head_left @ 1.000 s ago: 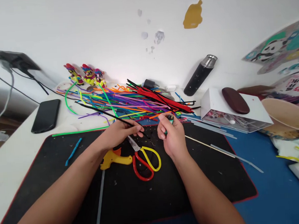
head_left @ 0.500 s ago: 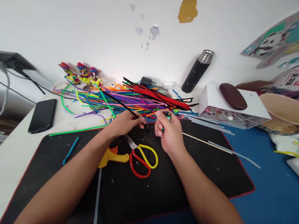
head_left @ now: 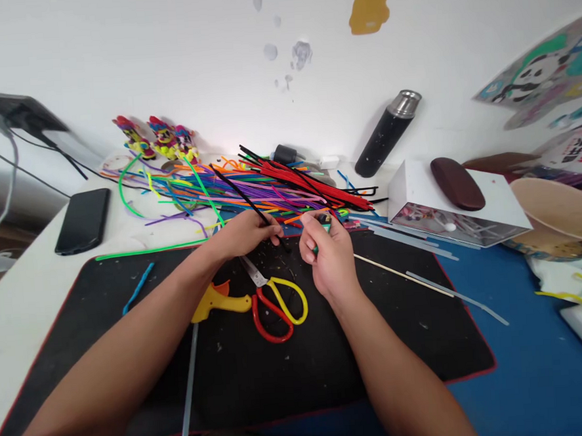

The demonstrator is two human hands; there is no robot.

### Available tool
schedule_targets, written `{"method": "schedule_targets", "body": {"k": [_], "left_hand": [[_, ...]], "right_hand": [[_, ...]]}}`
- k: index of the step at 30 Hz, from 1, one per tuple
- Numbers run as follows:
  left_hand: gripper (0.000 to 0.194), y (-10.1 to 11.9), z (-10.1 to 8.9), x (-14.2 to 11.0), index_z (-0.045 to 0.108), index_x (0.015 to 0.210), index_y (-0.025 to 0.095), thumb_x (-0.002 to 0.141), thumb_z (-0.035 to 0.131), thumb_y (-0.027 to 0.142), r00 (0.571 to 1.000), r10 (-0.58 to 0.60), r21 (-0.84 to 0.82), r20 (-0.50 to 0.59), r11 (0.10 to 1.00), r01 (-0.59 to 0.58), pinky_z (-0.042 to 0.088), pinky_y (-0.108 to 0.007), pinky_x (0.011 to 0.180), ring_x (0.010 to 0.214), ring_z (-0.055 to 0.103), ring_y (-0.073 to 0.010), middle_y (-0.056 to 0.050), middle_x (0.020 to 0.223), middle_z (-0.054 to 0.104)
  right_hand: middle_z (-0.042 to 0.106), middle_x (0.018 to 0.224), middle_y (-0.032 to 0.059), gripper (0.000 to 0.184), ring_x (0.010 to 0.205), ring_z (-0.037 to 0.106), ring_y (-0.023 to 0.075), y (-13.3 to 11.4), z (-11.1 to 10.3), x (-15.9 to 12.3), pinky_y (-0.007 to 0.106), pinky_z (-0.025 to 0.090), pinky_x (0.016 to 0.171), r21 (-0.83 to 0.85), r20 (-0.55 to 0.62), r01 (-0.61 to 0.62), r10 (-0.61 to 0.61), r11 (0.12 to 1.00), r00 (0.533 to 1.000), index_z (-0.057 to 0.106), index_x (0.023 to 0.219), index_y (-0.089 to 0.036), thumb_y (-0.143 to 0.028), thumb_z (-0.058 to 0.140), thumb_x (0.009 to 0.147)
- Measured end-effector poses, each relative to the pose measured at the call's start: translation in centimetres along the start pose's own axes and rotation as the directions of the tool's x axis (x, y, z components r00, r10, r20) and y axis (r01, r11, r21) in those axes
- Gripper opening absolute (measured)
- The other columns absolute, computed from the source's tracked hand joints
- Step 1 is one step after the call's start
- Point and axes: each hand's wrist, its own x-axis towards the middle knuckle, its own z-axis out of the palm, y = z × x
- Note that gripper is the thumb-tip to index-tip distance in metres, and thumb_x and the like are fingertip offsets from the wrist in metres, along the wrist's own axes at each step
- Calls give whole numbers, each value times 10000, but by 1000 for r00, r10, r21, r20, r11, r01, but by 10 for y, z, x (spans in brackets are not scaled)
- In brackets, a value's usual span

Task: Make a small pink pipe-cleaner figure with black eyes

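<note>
Here, the left hand [head_left: 253,233] has its grip pinched on a black pipe cleaner [head_left: 243,194], which slants up across the heap of coloured pipe cleaners [head_left: 275,189]. The right hand [head_left: 330,252] keeps its grip curled around a small green object [head_left: 327,226], mostly hidden by fingers. Scissors [head_left: 259,280] lie on the black mat [head_left: 282,389] beside a yellow glue gun [head_left: 231,303].
</note>
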Motion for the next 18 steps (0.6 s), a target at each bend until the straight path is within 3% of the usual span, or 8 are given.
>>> {"method": "schedule_targets", "body": {"k": [14,16,18], "left_hand": [[264,2,0,1,813,738,210,873,727,419,1000,12,-20,28,1000,-11,535,-300,708,704,724,-233,-52,741,810],[299,3,-5,-5,808,737,201,875,742,458,999,21,-50,-28,999,-23,541,-302,728,722,722,-232,-53,750,811],[311,4,-14,-15,815,800,191,882,763,487,980,17,-133,-197,990,-44,554,-304,795,791,738,-232,-55,802,821]], "right_hand": [[452,551,-110,330,410,356,54,3,0,-1,213,220,400,-9,19,-17,17,1000,1000,623,858,-222,-455,853,818],[452,547,-112,318,406,353,55,4,0,-1,214,221,401,-17,35,-18,18,1000,999,634,871,-221,-452,848,826],[450,545,-113,308,408,356,59,4,0,-3,217,234,406,-45,70,-13,16,999,997,645,887,-221,-457,837,844]]}}
